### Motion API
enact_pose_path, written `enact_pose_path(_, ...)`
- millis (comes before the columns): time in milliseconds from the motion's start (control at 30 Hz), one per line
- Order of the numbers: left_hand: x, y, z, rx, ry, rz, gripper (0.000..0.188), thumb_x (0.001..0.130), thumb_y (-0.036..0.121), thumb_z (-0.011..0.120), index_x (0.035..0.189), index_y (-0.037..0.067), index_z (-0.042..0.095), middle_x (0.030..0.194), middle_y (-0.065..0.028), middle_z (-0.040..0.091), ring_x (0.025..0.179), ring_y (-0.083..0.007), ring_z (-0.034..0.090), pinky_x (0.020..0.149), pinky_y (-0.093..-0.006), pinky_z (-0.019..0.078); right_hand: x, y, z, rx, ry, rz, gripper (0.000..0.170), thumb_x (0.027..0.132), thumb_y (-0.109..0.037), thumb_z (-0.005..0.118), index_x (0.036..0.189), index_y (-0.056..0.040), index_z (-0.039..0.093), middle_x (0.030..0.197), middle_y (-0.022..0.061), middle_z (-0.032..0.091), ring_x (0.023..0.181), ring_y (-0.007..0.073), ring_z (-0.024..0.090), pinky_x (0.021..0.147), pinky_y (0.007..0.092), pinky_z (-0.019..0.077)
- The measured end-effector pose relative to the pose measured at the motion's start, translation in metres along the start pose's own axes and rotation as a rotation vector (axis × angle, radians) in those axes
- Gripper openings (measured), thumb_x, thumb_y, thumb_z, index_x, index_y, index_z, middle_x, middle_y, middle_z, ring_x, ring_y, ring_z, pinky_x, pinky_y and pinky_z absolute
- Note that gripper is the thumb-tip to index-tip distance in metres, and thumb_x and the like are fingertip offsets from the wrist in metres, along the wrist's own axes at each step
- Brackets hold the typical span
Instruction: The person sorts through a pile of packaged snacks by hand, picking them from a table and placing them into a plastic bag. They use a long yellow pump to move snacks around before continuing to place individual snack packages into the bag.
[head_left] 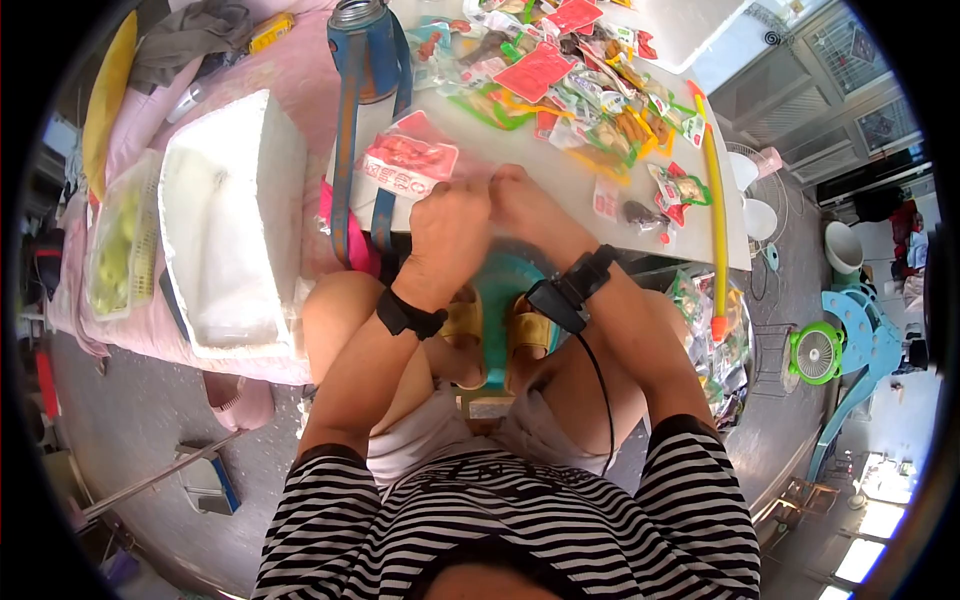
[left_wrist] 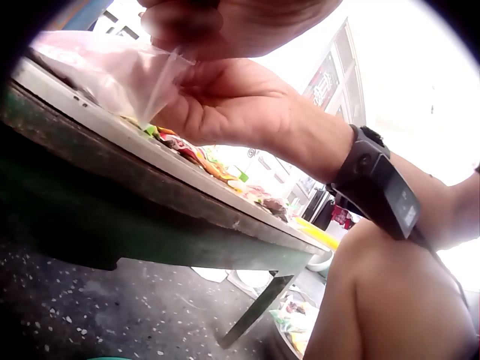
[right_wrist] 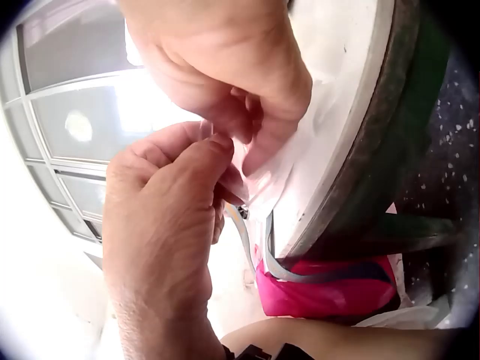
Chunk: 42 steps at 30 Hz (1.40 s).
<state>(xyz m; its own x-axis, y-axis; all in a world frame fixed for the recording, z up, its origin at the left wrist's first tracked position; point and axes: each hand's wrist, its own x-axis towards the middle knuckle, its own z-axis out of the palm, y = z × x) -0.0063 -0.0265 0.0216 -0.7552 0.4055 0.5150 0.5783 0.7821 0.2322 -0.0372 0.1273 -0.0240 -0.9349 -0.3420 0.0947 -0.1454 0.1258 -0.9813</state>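
One packet (head_left: 410,155) lies at the near edge of the table (head_left: 490,140), its clear film, hidden at the fingertips in the head view, shown by the wrist views between left hand (head_left: 450,235), back upward, and right hand (head_left: 535,212), fingers curled, both pinching.

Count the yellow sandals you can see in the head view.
2. Both are worn, side by side in the middle of the head view: the left sandal and the right sandal. No others show.
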Motion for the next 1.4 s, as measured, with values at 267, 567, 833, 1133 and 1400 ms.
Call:
enact_pose_path(267, 0.004, -0.009, -0.004, -0.021, -0.081, -0.077, 0.007, 0.074, 0.006, 0.059, 0.080, 0.004, 0.054, 0.067, -0.0161, 0.061, 0.064, -0.0352, 0.062, 0.055, -0.0462, 0.0489, -0.025, -0.074, -0.023, -0.328, 0.030, 0.398, 0.026, 0.080, -0.020, 0.063, 0.100, -0.0035, 0.064, 0.082, 0.0091, 0.063, 0.083, 0.0188, 0.063, 0.072, 0.0324, 0.0494)
enact_pose_path(567, 0.005, -0.006, -0.001, 0.049, -0.044, -0.043, 0.001, 0.071, 0.003, 0.056, 0.071, 0.004, 0.056, 0.063, -0.0154, 0.062, 0.061, -0.0302, 0.064, 0.052, -0.0384, 0.0511, -0.085, -0.049, -0.082, -1.516, 0.392, 0.279, 0.012, 0.070, -0.011, 0.065, 0.080, -0.0043, 0.064, 0.090, 0.0160, 0.060, 0.085, 0.0345, 0.061, 0.069, 0.0461, 0.0505)
enact_pose_path(833, 0.006, -0.004, 0.002, 0.048, -0.087, -0.051, 0.004, 0.075, 0.007, 0.056, 0.074, 0.003, 0.057, 0.066, -0.0168, 0.063, 0.062, -0.0345, 0.064, 0.056, -0.0435, 0.0514, -0.070, -0.035, -0.067, -1.407, 0.351, 0.094, 0.011, 0.067, -0.002, 0.061, 0.078, -0.0016, 0.062, 0.089, 0.0178, 0.059, 0.082, 0.0330, 0.061, 0.068, 0.0418, 0.0516)
enact_pose_path(1133, 0.006, -0.003, 0.005, 0.030, -0.087, -0.037, 0.006, 0.075, 0.007, 0.058, 0.076, 0.002, 0.056, 0.069, -0.0180, 0.062, 0.067, -0.0369, 0.063, 0.059, -0.0464, 0.0497, -0.064, -0.041, -0.066, -1.140, 0.541, -0.228, 0.016, 0.075, -0.017, 0.067, 0.081, -0.0031, 0.062, 0.085, 0.0170, 0.062, 0.082, 0.0317, 0.063, 0.064, 0.0426, 0.0509)
enact_pose_path(1400, 0.006, -0.004, 0.003, 0.039, -0.100, -0.038, 0.005, 0.075, 0.007, 0.058, 0.076, 0.002, 0.057, 0.069, -0.0178, 0.063, 0.066, -0.0370, 0.063, 0.058, -0.0467, 0.0501, -0.138, -0.063, -0.181, -1.282, 0.814, 0.642, 0.032, 0.076, -0.031, 0.067, 0.091, -0.0033, 0.066, 0.092, 0.0188, 0.066, 0.087, 0.0354, 0.064, 0.076, 0.0437, 0.0507)
